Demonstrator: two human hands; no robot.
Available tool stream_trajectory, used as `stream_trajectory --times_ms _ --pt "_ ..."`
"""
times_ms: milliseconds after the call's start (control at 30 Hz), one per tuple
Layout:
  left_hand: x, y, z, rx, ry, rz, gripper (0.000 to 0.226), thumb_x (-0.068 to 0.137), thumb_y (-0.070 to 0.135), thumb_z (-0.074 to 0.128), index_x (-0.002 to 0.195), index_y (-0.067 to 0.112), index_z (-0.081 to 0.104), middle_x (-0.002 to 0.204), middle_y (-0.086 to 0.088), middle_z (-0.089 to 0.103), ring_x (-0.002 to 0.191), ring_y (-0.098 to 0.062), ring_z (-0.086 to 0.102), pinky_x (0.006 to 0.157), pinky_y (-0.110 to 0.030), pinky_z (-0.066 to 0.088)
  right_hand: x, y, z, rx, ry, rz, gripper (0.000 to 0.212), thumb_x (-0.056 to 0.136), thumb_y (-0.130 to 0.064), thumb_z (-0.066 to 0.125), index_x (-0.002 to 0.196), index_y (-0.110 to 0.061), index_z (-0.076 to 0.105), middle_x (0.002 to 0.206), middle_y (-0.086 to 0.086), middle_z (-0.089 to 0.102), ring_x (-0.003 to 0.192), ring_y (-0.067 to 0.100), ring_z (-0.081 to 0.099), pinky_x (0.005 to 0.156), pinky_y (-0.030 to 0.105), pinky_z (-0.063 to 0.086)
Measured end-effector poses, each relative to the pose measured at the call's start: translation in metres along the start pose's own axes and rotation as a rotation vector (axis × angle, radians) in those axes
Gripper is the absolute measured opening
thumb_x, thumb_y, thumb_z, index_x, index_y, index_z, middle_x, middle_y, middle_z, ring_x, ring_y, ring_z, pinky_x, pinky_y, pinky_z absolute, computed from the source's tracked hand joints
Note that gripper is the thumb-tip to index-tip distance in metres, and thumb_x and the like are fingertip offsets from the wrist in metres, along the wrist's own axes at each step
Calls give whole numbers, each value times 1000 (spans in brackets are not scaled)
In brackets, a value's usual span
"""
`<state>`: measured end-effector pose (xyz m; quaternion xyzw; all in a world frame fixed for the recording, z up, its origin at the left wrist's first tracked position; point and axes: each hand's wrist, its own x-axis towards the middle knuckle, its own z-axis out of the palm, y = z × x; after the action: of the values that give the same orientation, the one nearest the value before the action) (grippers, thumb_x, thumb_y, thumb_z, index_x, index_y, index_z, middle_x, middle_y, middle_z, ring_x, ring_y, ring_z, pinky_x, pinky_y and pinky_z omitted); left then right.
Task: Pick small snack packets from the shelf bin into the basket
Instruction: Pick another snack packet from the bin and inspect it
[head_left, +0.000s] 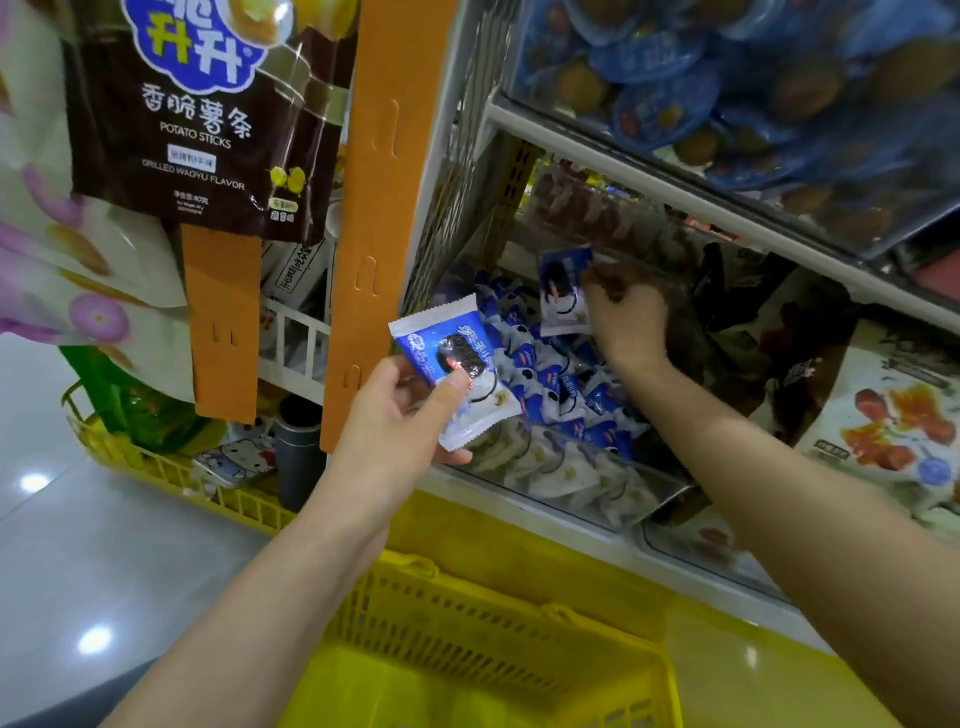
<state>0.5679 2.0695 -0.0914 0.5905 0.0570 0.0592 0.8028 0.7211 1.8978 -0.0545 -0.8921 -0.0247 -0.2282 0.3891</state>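
Down low and closest to us, the yellow basket (467, 613) sits with its mesh wall facing up at us. Just above it, our left hand (400, 415) pinches a blue and white snack packet (457, 364). The thumb presses on the front near the lower edge, and the other fingers sit behind it. This packet is out of the bin, in the air by the bin's left end.

A bit farther, the clear shelf bin (597, 488) holds a pile of packets (561, 379) of the same kind, all jumbled. Deeper in, our right hand (628, 322) holds a second packet (563, 291) up above the pile. Its fingers curl at the packet's right side. It is dim there, so we cannot tell just which fingers touch it.

We think these packets are very light and a bit puffy. The thin shiny wrap may slip. The snack inside may crack, so we should not squeeze hard. The flat crimped edge or a corner looks like the best place to pinch. A short drop into the basket should do no harm.

Farthest, up high, blue round tubs (660, 104) are packed close together.
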Motion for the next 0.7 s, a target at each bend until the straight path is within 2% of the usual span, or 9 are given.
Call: stream_trajectory --times_ms 67,133,233,367,433,500,567,633,700 --pt "-2 0 1 7 21 -13 28 91 24 56 118 18 52 105 -2 66 84 -12 66 54 -22 56 -30 -16 -15 234 -50 25 15 93 -22 54 92 -11 64 79 -6 59 72 5 54 63 11 39" --pt "-5 0 4 -4 22 -42 27 92 25 53 117 14 52 102 -4 67 81 -12 66 54 -23 57 -58 -30 -31 446 -213 92 12 93 -19 54 86 -15 64 84 -1 64 78 12 58 76 25 47" --pt "-12 0 7 -60 -14 -132 31 95 36 45 113 12 53 87 0 67 72 -12 65 53 -27 56 -94 -43 -47 599 -447 141 13 92 -14 53 83 -13 63 85 7 67 79 20 61 73 34 49" --pt "-25 -1 10 -119 -173 -161 58 75 59 44 114 19 59 94 -4 73 79 -19 69 59 -31 56 -127 -52 -47 589 -553 184 10 90 -11 56 82 -11 62 70 -1 67 59 7 60 55 20 52" --pt "-30 -2 11 -94 -204 -121 61 69 55 55 119 20 56 96 -3 73 83 -20 70 64 -34 58 -135 -53 -44 538 -545 173 7 89 -11 60 82 -11 63 73 3 65 60 9 60 54 19 52" --pt "-33 -3 9 -44 -226 -72 56 73 42 62 124 22 52 99 0 72 86 -19 70 65 -31 58 -138 -55 -43 497 -508 123 8 88 -13 62 81 -14 65 70 -2 65 60 7 61 55 18 52" --pt "-35 -2 7 -26 -250 -46 48 81 30 62 126 24 50 103 1 72 90 -19 70 65 -29 58 -138 -54 -43 408 -449 45 8 88 -17 61 84 -21 67 74 -9 67 64 3 61 60 19 52" --pt "-36 2 5 -23 -268 -41 45 83 27 61 127 25 50 107 1 70 92 -19 69 65 -30 57 -134 -52 -42 289 -410 10 11 89 -26 60 99 -26 64 92 -11 67 78 3 60 70 20 49" --pt "-34 7 4 -15 -291 -31 41 85 26 61 125 24 53 108 0 70 92 -19 69 66 -30 57 -130 -50 -43 263 -477 60 19 90 -32 57 108 -26 60 103 -12 66 94 4 61 83 23 49"
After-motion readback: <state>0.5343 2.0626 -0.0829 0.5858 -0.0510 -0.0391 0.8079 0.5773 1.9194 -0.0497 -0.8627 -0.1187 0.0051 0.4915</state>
